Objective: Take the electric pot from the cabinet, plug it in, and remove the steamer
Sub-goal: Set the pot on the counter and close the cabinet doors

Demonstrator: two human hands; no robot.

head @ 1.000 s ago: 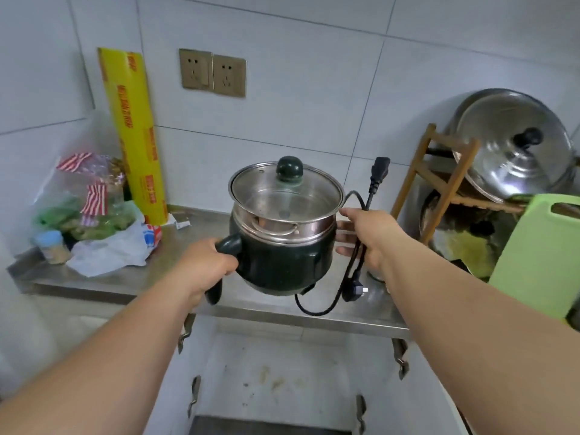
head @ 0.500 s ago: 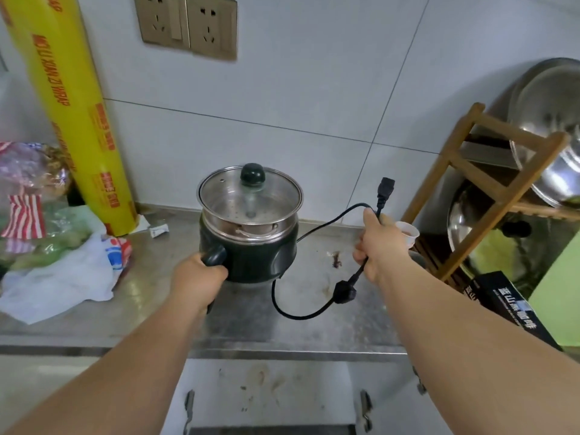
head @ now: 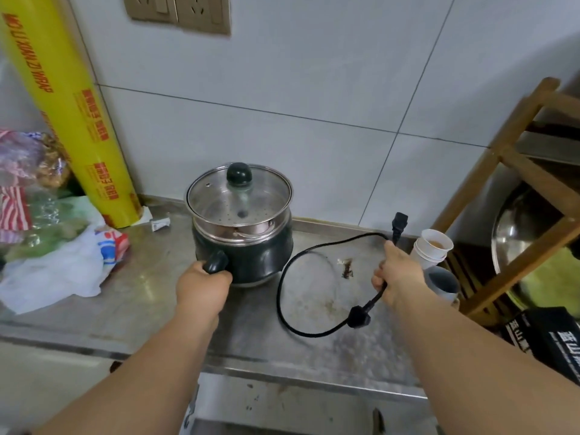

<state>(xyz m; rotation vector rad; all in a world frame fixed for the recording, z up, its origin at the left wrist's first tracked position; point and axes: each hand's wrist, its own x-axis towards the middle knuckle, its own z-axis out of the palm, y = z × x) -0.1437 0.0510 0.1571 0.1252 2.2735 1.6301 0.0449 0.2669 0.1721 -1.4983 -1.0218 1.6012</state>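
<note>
A dark green electric pot (head: 260,255) stands on the steel counter (head: 150,306) near the wall. A perforated steel steamer (head: 241,221) sits in its top under a glass lid (head: 219,191) with a dark knob. My left hand (head: 201,285) grips the pot's handle. My right hand (head: 398,274) holds the black power cord (head: 284,293), which loops over the counter. The cord's appliance connector (head: 399,226) sticks up above my hand and its wall plug (head: 359,315) hangs below. Wall sockets (head: 179,11) are at the top left.
A tall yellow cling-wrap roll (head: 62,111) leans at the left beside plastic bags (head: 53,265). Stacked paper cups (head: 431,251) and a grey mug (head: 444,284) stand right of my hand. A wooden rack (head: 514,171) with steel pans and a black box (head: 549,337) fill the right.
The pot has come down onto the counter and rests there. My right hand has moved right with the cord, away from the pot. The view has closed in.
</note>
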